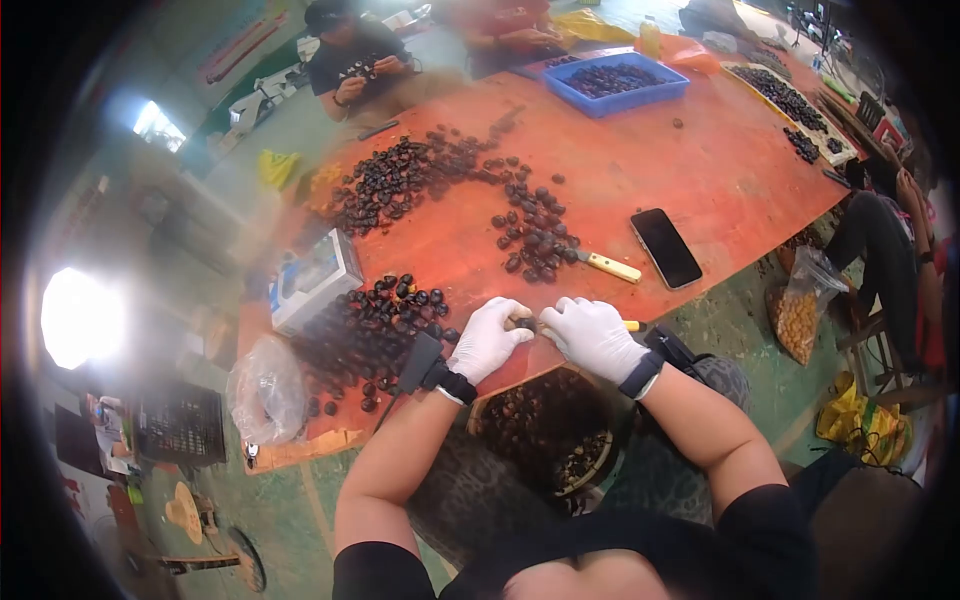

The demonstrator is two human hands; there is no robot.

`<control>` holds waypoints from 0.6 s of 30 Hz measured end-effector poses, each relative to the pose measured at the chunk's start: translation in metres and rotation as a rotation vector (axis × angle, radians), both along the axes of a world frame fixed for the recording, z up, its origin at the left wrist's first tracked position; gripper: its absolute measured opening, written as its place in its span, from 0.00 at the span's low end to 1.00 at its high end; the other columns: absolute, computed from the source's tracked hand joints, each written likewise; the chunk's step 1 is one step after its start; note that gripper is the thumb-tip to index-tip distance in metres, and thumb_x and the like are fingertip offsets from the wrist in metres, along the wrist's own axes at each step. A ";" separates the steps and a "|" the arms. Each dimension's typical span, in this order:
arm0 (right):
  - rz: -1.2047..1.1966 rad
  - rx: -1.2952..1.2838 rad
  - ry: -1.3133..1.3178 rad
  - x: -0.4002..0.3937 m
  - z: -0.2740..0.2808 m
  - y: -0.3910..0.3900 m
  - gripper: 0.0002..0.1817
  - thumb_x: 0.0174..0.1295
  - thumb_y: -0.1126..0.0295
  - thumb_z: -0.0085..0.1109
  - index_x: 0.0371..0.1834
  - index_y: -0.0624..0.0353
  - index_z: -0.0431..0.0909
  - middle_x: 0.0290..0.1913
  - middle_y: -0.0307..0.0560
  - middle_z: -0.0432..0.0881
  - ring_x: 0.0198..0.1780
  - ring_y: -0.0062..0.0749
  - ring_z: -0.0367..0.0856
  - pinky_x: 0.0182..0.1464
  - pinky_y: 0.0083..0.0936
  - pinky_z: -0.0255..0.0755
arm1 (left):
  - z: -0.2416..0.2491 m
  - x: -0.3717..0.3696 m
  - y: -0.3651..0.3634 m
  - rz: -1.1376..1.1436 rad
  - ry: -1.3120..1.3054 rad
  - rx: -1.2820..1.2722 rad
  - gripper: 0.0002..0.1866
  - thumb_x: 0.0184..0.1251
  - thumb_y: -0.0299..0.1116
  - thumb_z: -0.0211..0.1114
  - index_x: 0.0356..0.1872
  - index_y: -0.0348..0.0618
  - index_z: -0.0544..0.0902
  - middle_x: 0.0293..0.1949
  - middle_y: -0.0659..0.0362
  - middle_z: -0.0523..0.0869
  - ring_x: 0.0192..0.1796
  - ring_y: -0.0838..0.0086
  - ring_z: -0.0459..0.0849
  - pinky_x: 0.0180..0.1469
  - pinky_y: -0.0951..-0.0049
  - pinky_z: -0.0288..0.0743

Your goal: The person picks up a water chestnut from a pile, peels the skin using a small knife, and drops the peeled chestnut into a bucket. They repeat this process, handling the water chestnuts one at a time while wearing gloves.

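My left hand (490,338), in a white glove, is closed on a dark brown chestnut (525,323) at the table's near edge. My right hand (592,336), gloved too, is wrapped round a knife with a yellow handle (632,326); the handle's end sticks out past the palm and the blade is hidden. Both hands nearly meet at the chestnut. Under them, between my knees, stands a basket (600,462) with dark shells in it. Left of my left hand lies a heap of chestnuts (375,325), and another pile (535,230) lies ahead.
A second knife (612,267) and a black phone (666,248) lie on the orange table (600,160). At left stand a white box (315,285) and a plastic bag (268,390). A blue tray (620,85) of chestnuts is farther back. Other people (355,70) sit around.
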State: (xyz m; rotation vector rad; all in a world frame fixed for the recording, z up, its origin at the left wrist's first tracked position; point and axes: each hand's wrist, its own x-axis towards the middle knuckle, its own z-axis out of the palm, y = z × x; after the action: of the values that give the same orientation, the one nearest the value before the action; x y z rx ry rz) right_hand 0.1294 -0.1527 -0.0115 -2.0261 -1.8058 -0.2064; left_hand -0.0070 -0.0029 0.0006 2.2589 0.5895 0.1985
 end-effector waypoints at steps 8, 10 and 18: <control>0.033 0.025 -0.001 -0.001 -0.002 0.005 0.07 0.59 0.65 0.60 0.37 0.50 0.74 0.34 0.44 0.74 0.38 0.40 0.80 0.36 0.37 0.75 | -0.009 -0.002 0.000 0.003 -0.033 0.053 0.15 0.53 0.25 0.74 0.43 0.36 0.82 0.41 0.51 0.82 0.42 0.62 0.84 0.48 0.67 0.78; 0.047 0.026 -0.002 -0.003 -0.003 0.008 0.06 0.59 0.65 0.59 0.38 0.50 0.74 0.35 0.44 0.74 0.39 0.40 0.80 0.36 0.36 0.75 | -0.008 -0.001 -0.001 -0.008 -0.033 0.103 0.16 0.52 0.24 0.75 0.43 0.36 0.81 0.40 0.53 0.83 0.40 0.67 0.85 0.46 0.69 0.79; 0.016 -0.054 -0.030 0.001 -0.004 0.006 0.05 0.61 0.66 0.56 0.39 0.49 0.75 0.35 0.44 0.74 0.40 0.40 0.80 0.37 0.36 0.76 | -0.013 -0.002 0.003 -0.008 -0.034 0.067 0.16 0.52 0.24 0.75 0.41 0.35 0.80 0.39 0.50 0.82 0.40 0.61 0.84 0.47 0.66 0.78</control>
State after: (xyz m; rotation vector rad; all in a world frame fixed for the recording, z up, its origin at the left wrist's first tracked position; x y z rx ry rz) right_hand 0.1309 -0.1464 -0.0159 -2.0547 -1.8642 -0.1859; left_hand -0.0088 0.0000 -0.0127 2.3171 0.5637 0.2557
